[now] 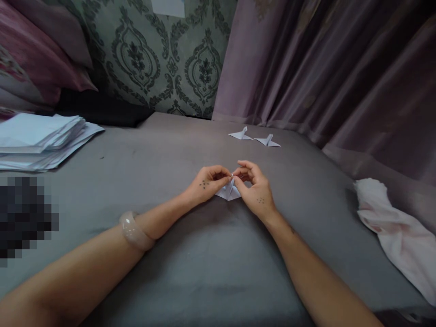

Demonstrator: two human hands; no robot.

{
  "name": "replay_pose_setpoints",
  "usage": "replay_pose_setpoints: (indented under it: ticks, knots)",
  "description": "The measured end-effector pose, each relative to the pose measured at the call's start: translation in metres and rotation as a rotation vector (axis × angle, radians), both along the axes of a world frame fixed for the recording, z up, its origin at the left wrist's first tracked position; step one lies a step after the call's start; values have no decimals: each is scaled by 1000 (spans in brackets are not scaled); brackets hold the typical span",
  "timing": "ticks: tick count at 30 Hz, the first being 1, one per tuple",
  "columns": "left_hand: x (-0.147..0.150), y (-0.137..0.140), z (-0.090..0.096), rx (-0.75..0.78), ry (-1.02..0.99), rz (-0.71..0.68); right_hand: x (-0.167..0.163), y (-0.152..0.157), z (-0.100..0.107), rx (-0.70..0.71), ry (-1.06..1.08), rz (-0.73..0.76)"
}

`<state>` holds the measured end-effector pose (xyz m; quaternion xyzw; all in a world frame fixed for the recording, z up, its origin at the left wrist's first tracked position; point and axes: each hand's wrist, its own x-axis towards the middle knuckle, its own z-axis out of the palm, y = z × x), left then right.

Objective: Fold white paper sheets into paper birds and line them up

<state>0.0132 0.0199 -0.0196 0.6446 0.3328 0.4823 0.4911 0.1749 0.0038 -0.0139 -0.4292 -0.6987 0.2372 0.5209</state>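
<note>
Pinches a folded paper figure (227, 194), white and with pointed flaps, just above the middle of the grey surface (204, 263). Clamps the upper tip between the thumb and fingers of the left hand (206, 183). Clamps the same tip from the other side with the thumb and index finger of the right hand (256, 188), with the remaining fingers loosely curved. Holds both sets of fingertips close together there; cannot tell the exact fold hidden beneath them. Wears a pale, glossy bangle (132, 231) on the left wrist and small dark dotted marks on the backs of both hands.

Has, toward the far edge of the grey surface, a second paper figure (244, 133) and a third paper figure (269, 141), side by side, each with flaps spread sideways and a narrow part pointing up. Has, at the left side of the grey surface, an uneven stack of white sheets (37, 131); at the far left corner, a black item (102, 109); at the right side, a crumpled pale cloth (391, 220). Shows patterned wallpaper (170, 63) and a purplish curtain (289, 63) beyond the far edge of the grey surface.
</note>
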Motion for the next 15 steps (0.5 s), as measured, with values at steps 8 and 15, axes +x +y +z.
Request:
replay_pose_setpoints:
  ticks: [8,15]
  knots:
    - [0,2,-2,17,-6,-26,-2,0,1,-33,57,15]
    - [1,2,-3,3,-36,-18,-2,0,0,-48,78,18]
